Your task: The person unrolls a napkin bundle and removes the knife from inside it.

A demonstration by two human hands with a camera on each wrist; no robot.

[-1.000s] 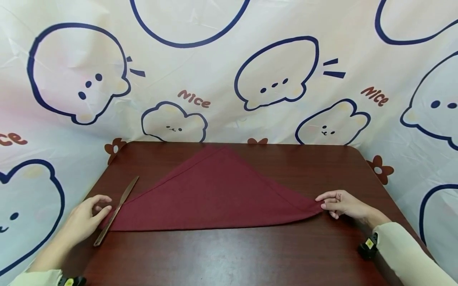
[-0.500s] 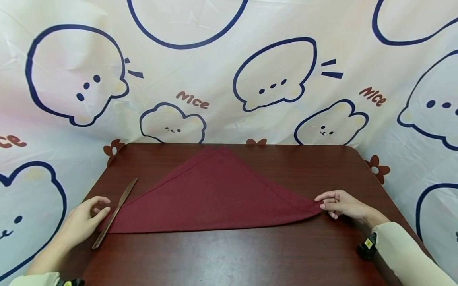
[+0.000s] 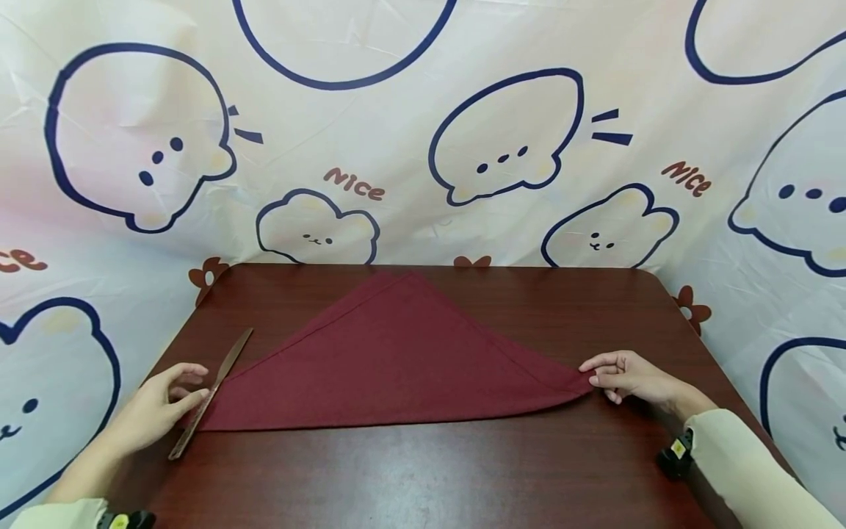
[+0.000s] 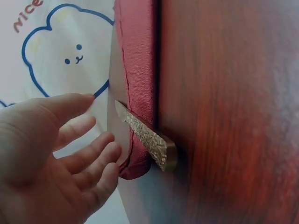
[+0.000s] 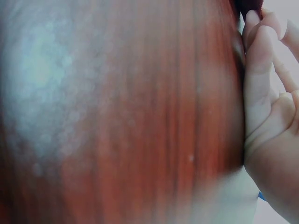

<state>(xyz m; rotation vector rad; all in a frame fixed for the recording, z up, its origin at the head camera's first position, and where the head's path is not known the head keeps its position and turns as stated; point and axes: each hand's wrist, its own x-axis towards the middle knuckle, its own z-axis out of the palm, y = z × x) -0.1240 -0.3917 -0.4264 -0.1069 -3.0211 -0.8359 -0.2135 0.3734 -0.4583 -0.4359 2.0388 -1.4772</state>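
Observation:
A dark red cloth napkin (image 3: 396, 360) lies folded into a triangle, its point toward the far edge and its long fold toward me. Across its left corner rests a table knife (image 3: 231, 358), blade tip pointing away; the left wrist view shows its textured handle (image 4: 148, 139) sticking out past the fold. My left hand (image 3: 153, 405) is beside the knife with fingers loosely bent and nothing in them, thumb near the knife in the head view. At the other end, my right hand (image 3: 637, 380) pinches the napkin's right corner between thumb and fingers, that corner slightly raised.
The dark brown wooden table (image 3: 423, 477) has rounded far corners. A white curtain (image 3: 410, 139) with cartoon bear outlines hangs behind it and along both sides. Each wrist carries a black camera (image 3: 675, 454) at the sleeve.
My left hand's thumb and fingers have moved slightly right, closer to the knife. The right hand keeps its pinch on the napkin corner, and the view has shifted slightly.

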